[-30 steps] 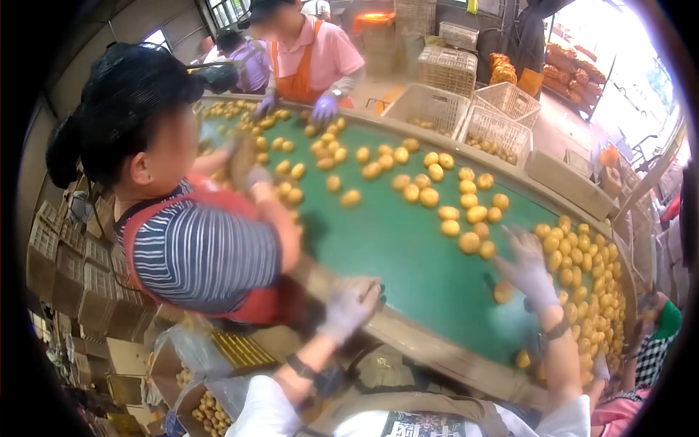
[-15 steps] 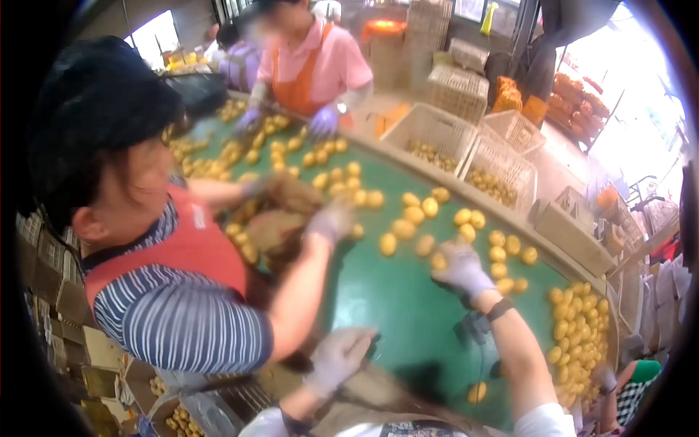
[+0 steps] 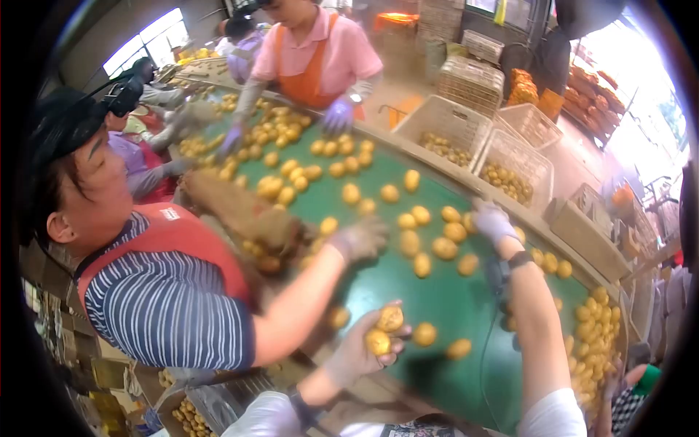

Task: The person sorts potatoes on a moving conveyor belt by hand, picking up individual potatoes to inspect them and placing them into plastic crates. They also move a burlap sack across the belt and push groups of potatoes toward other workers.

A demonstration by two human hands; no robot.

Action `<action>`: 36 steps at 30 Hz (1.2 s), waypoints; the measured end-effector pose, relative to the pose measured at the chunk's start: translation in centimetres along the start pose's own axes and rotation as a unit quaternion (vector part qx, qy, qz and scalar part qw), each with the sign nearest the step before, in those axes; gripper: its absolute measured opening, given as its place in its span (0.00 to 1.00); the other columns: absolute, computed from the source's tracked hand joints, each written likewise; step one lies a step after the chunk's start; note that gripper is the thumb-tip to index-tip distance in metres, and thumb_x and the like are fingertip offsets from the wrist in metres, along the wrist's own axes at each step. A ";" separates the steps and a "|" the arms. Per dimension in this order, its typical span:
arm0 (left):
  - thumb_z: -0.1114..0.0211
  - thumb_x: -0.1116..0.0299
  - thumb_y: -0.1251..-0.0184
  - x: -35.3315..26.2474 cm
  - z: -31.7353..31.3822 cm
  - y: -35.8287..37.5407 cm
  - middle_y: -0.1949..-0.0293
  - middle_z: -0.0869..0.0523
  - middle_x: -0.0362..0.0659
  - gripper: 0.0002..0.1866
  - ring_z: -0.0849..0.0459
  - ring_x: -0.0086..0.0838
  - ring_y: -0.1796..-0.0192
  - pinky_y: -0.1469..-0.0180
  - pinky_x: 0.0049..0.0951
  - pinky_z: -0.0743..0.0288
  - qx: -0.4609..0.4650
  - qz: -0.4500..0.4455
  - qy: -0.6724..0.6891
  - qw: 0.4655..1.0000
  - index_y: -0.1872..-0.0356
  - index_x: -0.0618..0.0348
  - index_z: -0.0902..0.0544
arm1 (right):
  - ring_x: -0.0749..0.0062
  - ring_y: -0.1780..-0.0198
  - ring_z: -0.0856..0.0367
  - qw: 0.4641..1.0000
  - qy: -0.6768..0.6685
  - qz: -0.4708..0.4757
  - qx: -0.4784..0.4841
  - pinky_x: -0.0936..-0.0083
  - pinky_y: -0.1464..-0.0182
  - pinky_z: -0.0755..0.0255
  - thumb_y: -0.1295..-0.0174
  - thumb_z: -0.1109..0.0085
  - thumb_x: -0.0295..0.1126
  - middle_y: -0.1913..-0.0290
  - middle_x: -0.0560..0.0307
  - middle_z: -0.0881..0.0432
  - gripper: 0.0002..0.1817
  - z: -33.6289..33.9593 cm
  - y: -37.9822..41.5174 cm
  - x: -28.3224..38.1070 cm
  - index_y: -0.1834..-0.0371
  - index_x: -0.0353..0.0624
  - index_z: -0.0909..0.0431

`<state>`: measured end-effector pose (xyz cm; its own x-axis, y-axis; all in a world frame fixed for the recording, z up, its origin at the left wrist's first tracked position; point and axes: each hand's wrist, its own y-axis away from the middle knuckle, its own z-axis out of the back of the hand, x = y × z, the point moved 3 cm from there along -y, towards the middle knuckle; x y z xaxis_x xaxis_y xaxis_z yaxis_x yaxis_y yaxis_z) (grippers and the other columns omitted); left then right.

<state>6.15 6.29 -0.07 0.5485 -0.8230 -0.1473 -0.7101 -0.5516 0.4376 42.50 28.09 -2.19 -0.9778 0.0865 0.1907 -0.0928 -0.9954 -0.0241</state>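
At the left, a co-worker (image 3: 167, 291) in a striped shirt and red apron is standing along the near side of the belt (image 3: 466, 313), with a brown bundle (image 3: 247, 211) lying ahead and one gloved hand (image 3: 360, 239) hovering, blurred, over the green surface. Farther off, another person (image 3: 302, 58) in pink and orange is working by potatoes (image 3: 277, 124) crowding the far left. On the near side, my left hand (image 3: 357, 353) is gripping two potatoes (image 3: 390, 317), the gloved fingers curling around them. Just right of it, two loose potatoes (image 3: 424, 334) are lying on the belt. Past the far rim, two pale crates (image 3: 535, 164) are holding more. My right hand (image 3: 494, 222) is stretching over the far side, potatoes lying beside its fingers; I'm not able to tell whether they're closing on one. Farther right, a pile (image 3: 593, 342) of potatoes is covering the belt's end.
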 end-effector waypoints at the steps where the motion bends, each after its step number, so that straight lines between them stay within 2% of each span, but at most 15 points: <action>1: 0.50 0.47 0.17 -0.7 0.1 0.5 0.48 0.17 0.48 0.25 0.19 0.35 0.61 0.71 0.25 0.25 0.026 -0.011 -0.001 1.000 0.26 0.42 0.30 | 0.38 0.38 0.19 0.999 -0.032 -0.005 0.024 0.51 0.38 0.23 0.32 0.49 0.40 0.35 0.30 0.23 0.23 0.2 0.0 0.7 0.38 0.43 0.21; 3: 0.52 0.46 0.17 -1.4 0.8 1.9 0.49 0.17 0.47 0.28 0.21 0.35 0.59 0.68 0.27 0.26 0.069 -0.025 0.008 0.997 0.24 0.45 0.31 | 0.36 0.35 0.23 0.997 -0.027 -0.041 0.066 0.51 0.34 0.26 0.31 0.49 0.42 0.33 0.30 0.25 0.24 2.6 2.1 2.7 0.37 0.43 0.21; 7: 0.51 0.41 0.18 -1.8 1.2 1.5 0.49 0.19 0.46 0.32 0.21 0.30 0.59 0.69 0.24 0.26 0.073 -0.047 0.075 0.993 0.26 0.52 0.29 | 0.50 0.47 0.19 0.982 -0.181 -0.047 0.020 0.59 0.40 0.24 0.33 0.40 0.44 0.44 0.38 0.21 0.22 -1.4 4.8 -2.2 0.41 0.44 0.23; 9: 0.49 0.41 0.20 -1.5 0.3 1.1 0.43 0.20 0.49 0.31 0.20 0.38 0.48 0.54 0.36 0.22 0.067 -0.044 0.144 0.986 0.28 0.51 0.28 | 0.69 0.52 0.22 0.962 -0.266 -0.045 -0.040 0.68 0.48 0.23 0.31 0.39 0.37 0.53 0.51 0.22 0.18 -3.6 6.6 -5.6 0.41 0.44 0.25; 12: 0.46 0.41 0.22 -0.1 -0.7 0.7 0.35 0.22 0.52 0.30 0.22 0.48 0.34 0.35 0.55 0.22 0.083 -0.049 0.201 0.975 0.31 0.51 0.26 | 0.77 0.54 0.23 0.938 -0.326 0.011 -0.115 0.73 0.50 0.24 0.30 0.41 0.32 0.57 0.58 0.23 0.17 -0.3 12.5 -0.9 0.39 0.44 0.26; 14: 0.44 0.40 0.23 0.8 -0.9 -0.1 0.30 0.25 0.53 0.29 0.27 0.53 0.27 0.27 0.67 0.32 0.131 -0.062 0.180 0.973 0.34 0.50 0.24 | 0.63 0.44 0.24 0.932 -0.351 0.079 -0.032 0.65 0.43 0.25 0.34 0.37 0.33 0.46 0.51 0.22 0.21 2.8 16.3 6.3 0.38 0.43 0.24; 16: 0.43 0.39 0.24 0.9 -1.4 -0.3 0.31 0.25 0.52 0.29 0.28 0.54 0.27 0.27 0.70 0.33 0.105 -0.075 0.156 0.979 0.35 0.50 0.23 | 0.46 0.33 0.24 0.918 -0.371 0.096 0.105 0.55 0.35 0.25 0.39 0.32 0.36 0.34 0.42 0.22 0.24 4.3 18.8 11.4 0.39 0.43 0.21; 17: 0.43 0.39 0.24 0.9 -1.4 -0.2 0.31 0.25 0.52 0.29 0.28 0.55 0.27 0.28 0.72 0.34 0.091 -0.076 0.144 0.982 0.36 0.50 0.23 | 0.45 0.33 0.24 0.937 -0.292 0.151 0.121 0.55 0.35 0.25 0.40 0.31 0.35 0.34 0.42 0.23 0.24 5.3 18.7 13.3 0.40 0.44 0.21; 19: 0.45 0.40 0.22 1.4 -0.4 0.2 0.31 0.26 0.51 0.29 0.29 0.49 0.28 0.29 0.58 0.31 0.111 -0.080 0.159 0.978 0.32 0.48 0.26 | 0.43 0.32 0.24 0.946 -0.192 0.257 0.049 0.54 0.35 0.25 0.38 0.33 0.35 0.32 0.43 0.24 0.23 5.3 15.6 13.2 0.40 0.45 0.20; 21: 0.46 0.41 0.22 0.9 -0.2 1.5 0.31 0.27 0.50 0.31 0.30 0.43 0.29 0.35 0.44 0.26 0.085 -0.107 0.129 0.982 0.27 0.46 0.29 | 0.42 0.31 0.25 0.956 -0.199 0.213 -0.028 0.53 0.33 0.27 0.34 0.37 0.41 0.29 0.43 0.26 0.23 4.9 10.0 12.8 0.38 0.45 0.21; 22: 0.45 0.41 0.22 0.6 -0.3 2.4 0.30 0.28 0.50 0.32 0.30 0.41 0.30 0.40 0.37 0.24 0.043 -0.123 0.092 0.987 0.25 0.46 0.31 | 0.42 0.31 0.25 0.967 -0.227 0.112 -0.009 0.51 0.31 0.28 0.33 0.38 0.47 0.28 0.44 0.26 0.26 4.8 7.7 13.0 0.36 0.45 0.21; 25: 0.43 0.39 0.24 0.9 0.9 4.5 0.30 0.29 0.51 0.33 0.28 0.42 0.33 0.47 0.34 0.23 0.115 -0.083 0.212 0.967 0.26 0.44 0.29 | 0.42 0.31 0.26 0.979 -0.201 0.014 -0.027 0.48 0.29 0.32 0.36 0.39 0.58 0.29 0.44 0.26 0.33 1.7 3.5 12.6 0.35 0.48 0.20; 28: 0.42 0.35 0.26 0.6 1.9 5.2 0.30 0.29 0.52 0.32 0.25 0.45 0.38 0.52 0.35 0.23 0.155 -0.069 0.248 0.954 0.30 0.40 0.23 | 0.40 0.31 0.28 0.994 -0.023 0.020 0.109 0.51 0.27 0.34 0.37 0.42 0.63 0.31 0.43 0.25 0.36 -0.1 4.8 15.0 0.33 0.53 0.20; 34: 0.41 0.34 0.28 0.9 2.6 6.9 0.33 0.25 0.51 0.31 0.22 0.48 0.40 0.52 0.37 0.22 0.085 -0.085 0.280 0.952 0.35 0.41 0.20 | 0.34 0.38 0.26 0.982 -0.090 0.156 0.047 0.48 0.35 0.27 0.47 0.29 0.46 0.39 0.36 0.24 0.22 -2.9 14.1 14.7 0.53 0.47 0.19; 36: 0.42 0.34 0.27 0.3 2.4 6.4 0.35 0.22 0.50 0.30 0.21 0.48 0.41 0.49 0.40 0.20 0.086 -0.079 0.275 0.954 0.36 0.43 0.19 | 0.35 0.40 0.24 0.983 -0.086 0.150 0.060 0.50 0.37 0.26 0.48 0.26 0.42 0.40 0.36 0.24 0.22 -1.4 16.8 13.8 0.52 0.45 0.19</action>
<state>0.71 2.14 0.54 0.7702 -0.5576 0.3096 -0.6350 -0.7161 0.2898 27.22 12.67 -1.34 -0.9104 -0.2096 0.3568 0.2278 -0.9737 0.0092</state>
